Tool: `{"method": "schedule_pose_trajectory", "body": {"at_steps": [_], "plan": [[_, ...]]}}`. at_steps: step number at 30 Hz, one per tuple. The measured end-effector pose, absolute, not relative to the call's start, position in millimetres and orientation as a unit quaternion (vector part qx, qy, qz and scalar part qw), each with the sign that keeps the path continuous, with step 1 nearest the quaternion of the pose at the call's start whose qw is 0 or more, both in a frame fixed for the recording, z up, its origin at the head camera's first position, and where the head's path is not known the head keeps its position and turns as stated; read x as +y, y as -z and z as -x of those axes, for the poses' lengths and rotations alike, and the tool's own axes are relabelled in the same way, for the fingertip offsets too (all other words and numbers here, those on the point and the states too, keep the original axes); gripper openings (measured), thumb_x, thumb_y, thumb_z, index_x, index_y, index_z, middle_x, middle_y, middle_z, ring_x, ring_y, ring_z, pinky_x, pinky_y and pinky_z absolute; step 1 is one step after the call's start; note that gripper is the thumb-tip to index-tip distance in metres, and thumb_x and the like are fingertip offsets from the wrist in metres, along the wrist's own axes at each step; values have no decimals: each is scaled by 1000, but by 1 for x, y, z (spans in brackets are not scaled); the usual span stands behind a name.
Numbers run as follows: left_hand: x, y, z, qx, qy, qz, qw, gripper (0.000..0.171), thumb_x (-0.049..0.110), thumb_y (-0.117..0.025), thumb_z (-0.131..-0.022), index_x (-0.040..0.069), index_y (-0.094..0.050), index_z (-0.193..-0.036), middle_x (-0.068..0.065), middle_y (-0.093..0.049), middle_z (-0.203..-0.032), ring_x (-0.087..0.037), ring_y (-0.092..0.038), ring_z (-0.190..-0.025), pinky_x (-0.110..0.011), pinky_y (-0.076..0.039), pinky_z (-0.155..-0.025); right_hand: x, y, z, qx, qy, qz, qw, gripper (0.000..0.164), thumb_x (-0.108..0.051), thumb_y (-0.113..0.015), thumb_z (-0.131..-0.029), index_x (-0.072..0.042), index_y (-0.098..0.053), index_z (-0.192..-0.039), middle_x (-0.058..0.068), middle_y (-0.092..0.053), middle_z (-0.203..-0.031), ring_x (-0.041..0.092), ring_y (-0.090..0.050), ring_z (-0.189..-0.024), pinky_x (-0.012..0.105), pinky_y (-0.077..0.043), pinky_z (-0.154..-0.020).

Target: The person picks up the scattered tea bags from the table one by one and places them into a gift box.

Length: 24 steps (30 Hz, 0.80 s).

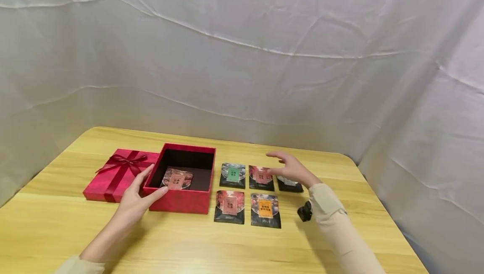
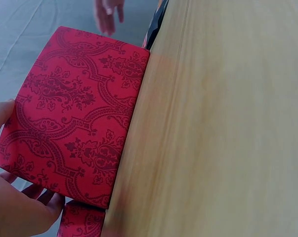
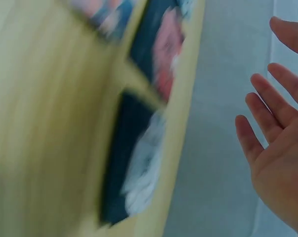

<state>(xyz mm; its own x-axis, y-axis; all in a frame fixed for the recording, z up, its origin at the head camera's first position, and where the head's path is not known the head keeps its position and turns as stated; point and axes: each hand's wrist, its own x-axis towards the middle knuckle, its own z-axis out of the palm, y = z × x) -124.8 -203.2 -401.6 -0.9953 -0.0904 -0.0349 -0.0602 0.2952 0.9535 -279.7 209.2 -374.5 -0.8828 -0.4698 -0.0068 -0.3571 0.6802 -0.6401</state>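
An open red patterned box (image 1: 180, 201) stands on the wooden table (image 1: 242, 248), with one pinkish packet (image 1: 176, 179) lying inside. My left hand (image 1: 145, 185) rests with straight fingers against the box's front left corner, thumb on the front wall; the left wrist view shows the hand (image 2: 15, 207) against the box wall (image 2: 74, 113). My right hand (image 1: 281, 164) hovers open, fingers spread, over a red packet (image 1: 261, 177) and a silvery packet (image 1: 290, 184). The right wrist view is blurred and shows the open palm (image 3: 275, 133) above the packets (image 3: 139, 163).
The box's red lid (image 1: 117, 173) with a ribbon bow lies to the left of the box. A green packet (image 1: 233, 175), another red packet (image 1: 229, 206) and an orange packet (image 1: 266, 210) lie right of the box. A white cloth (image 1: 242, 55) hangs behind the table.
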Motion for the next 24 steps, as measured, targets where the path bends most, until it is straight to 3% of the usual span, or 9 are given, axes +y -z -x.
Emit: {"method": "schedule_pose_trajectory", "body": {"at_steps": [4,8,14,24], "plan": [[-200,402,126,-801,597,-48,11,88,31,-69,-91,19,-13,-157,-22,-22,-154,-41,-16,-139,-68,-16,-106,237,385,281,915,332,213,90,60,-16,-69,-89,-2,-45,-142,22,-38,-147,49,-32,-131,61,-31,-104],[-200,401,126,-798,601,-52,13,88,31,-69,-91,19,-13,-157,-21,-23,-153,-39,-18,-138,-67,-17,-106,258,393,285,918,325,206,98,64,-18,-71,-87,1,-44,-143,25,-37,-146,52,-31,-130,62,-31,-102],[-199,402,126,-800,597,-52,12,88,32,-70,-90,17,-15,-156,-21,-24,-153,-40,-18,-139,-67,-18,-106,280,407,292,925,306,188,121,70,-23,-74,-85,-1,-43,-144,25,-38,-146,49,-32,-131,63,-29,-103],[-201,400,126,-803,593,-57,11,87,31,-69,-90,20,-14,-157,-22,-22,-154,-41,-15,-139,-69,-15,-105,287,418,299,920,326,173,131,76,-19,-79,-80,1,-43,-143,25,-38,-146,45,-38,-127,61,-32,-102]]}}
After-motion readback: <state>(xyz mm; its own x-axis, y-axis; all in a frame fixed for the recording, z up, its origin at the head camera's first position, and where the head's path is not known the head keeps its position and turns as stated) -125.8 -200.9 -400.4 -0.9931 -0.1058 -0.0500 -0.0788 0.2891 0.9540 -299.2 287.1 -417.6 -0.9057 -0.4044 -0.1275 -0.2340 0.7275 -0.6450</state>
